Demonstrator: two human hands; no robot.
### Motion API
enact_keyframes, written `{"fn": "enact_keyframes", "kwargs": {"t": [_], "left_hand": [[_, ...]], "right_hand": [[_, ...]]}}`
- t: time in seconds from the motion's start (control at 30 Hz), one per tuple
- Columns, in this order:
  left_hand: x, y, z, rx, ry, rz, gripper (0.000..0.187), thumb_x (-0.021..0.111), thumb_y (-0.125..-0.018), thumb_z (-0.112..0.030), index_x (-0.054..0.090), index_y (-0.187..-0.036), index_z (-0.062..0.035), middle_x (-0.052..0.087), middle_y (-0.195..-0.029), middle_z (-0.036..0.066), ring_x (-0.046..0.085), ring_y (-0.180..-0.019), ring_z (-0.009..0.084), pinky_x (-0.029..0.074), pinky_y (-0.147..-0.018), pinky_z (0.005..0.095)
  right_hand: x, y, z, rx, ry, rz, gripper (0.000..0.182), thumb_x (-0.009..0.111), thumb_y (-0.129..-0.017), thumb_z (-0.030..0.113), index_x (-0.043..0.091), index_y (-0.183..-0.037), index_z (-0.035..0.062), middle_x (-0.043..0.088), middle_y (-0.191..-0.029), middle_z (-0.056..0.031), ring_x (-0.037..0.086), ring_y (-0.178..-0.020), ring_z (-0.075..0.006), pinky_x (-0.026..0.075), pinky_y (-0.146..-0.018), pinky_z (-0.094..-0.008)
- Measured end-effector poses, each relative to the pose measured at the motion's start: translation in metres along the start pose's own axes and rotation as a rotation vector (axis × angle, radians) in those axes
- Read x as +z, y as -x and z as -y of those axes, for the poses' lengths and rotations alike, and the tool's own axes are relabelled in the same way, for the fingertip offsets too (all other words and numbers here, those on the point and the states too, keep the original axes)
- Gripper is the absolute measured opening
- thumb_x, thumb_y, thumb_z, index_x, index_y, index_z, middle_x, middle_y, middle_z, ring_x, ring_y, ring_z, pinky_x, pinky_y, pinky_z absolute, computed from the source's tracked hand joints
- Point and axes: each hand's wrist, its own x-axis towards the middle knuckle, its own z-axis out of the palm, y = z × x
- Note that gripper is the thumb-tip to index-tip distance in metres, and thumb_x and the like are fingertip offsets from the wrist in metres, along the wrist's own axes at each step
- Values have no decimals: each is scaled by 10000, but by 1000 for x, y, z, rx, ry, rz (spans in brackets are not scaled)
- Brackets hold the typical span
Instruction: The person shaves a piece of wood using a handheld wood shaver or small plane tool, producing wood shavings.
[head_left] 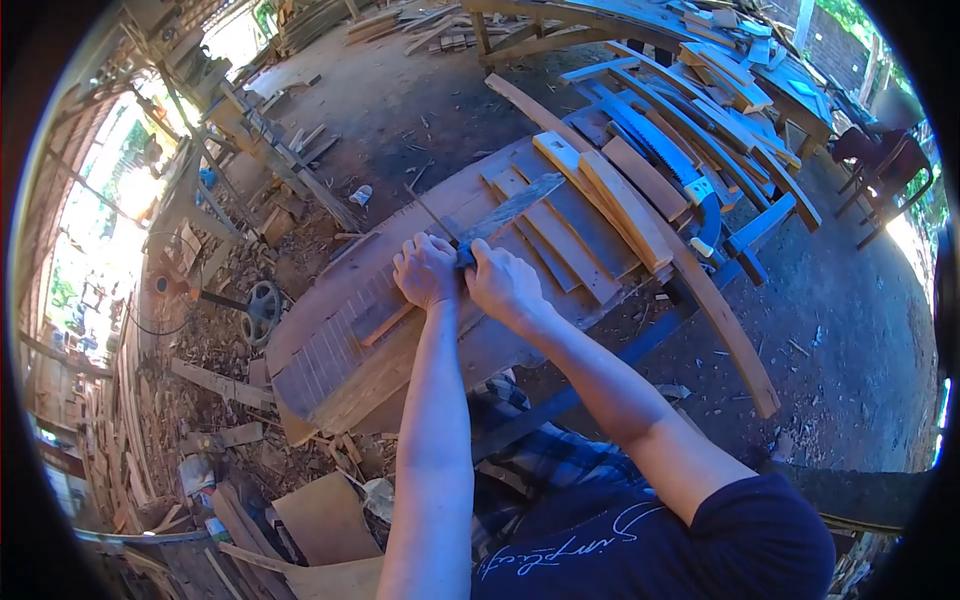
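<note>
A long, flat grey blade (515, 205) points away to the upper right over the wooden bench (320, 350). A dark blue handle (465, 256) shows between my two hands. My right hand (507, 287) is closed around this handle at its right side. Close against its left side is my left hand (427, 270), with curled fingers; what they hold is hidden. Just beyond the fingers, a thin dark rod (430, 212) slants to the upper left. Flat boards (560, 235) lie under and beside the blade.
Wooden strips and a blue-handled saw (707, 210) lie at the bench's right end. A long curved plank (735, 345) juts toward the lower right. A handwheel (262, 312) stands left of the bench. A chair (885, 165) is at far right; scraps litter the floor.
</note>
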Motion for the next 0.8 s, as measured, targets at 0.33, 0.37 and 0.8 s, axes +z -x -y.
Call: {"fn": "enact_keyframes", "kwargs": {"t": [0.33,0.37,0.8], "left_hand": [[-1,2,0,20,50,2,171,537,-842,-213,632,-761,-96,661,-833,81,626,-808,289,510,-676,433],[-2,1,-1,19,49,1,171,537,-842,-213,632,-761,-96,661,-833,81,626,-808,289,510,-676,433],[-5,0,0,-9,76,4,178,540,-837,-215,638,-767,-84,654,-839,97,619,-829,298,502,-702,439]], "right_hand": [[-2,10,-3,-13,19,-22,227,574,-872,246,516,-980,54,638,-881,-262,644,-792,-445,522,-693,-527],[2,-1,-3,-37,8,-21,233,582,-869,241,511,-984,51,632,-884,-268,644,-790,-448,522,-683,-529],[3,2,-5,-54,-2,-27,233,572,-878,250,502,-978,51,624,-864,-276,641,-781,-465,524,-680,-536]]}}
